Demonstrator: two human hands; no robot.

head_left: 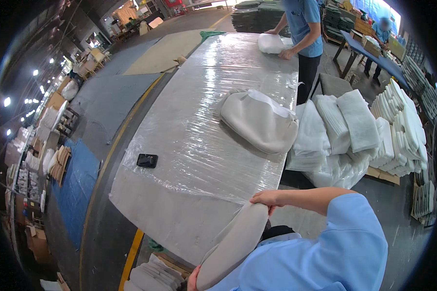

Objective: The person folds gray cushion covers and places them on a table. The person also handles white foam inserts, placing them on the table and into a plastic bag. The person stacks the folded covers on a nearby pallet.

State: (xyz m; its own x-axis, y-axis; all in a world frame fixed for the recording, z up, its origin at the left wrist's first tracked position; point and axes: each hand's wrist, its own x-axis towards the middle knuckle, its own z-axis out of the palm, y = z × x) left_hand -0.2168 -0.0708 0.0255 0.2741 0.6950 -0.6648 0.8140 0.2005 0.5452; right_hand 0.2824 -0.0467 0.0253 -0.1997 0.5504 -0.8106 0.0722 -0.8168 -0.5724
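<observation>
A light grey padded cushion (235, 245) stands on edge between my body and the near end of the table. My right hand (267, 198) is closed over its far end, thumb and fingers gripping the corner. At the near end, my left hand (193, 279) is curled round the cushion's edge; only part of it shows at the bottom of the view. Beyond, a second grey cushion (260, 121) with a white strip along its top lies on the plastic-wrapped table (179, 140). A small black device (147, 160) rests on the table's left side.
A co-worker in blue (303, 29) handles a white pad (271, 43) at the far end. Stacks of white padding (330, 126) stand right of the table. Grey pads (153, 275) are piled below its near left edge. Another person (381, 34) is at a blue table (374, 53).
</observation>
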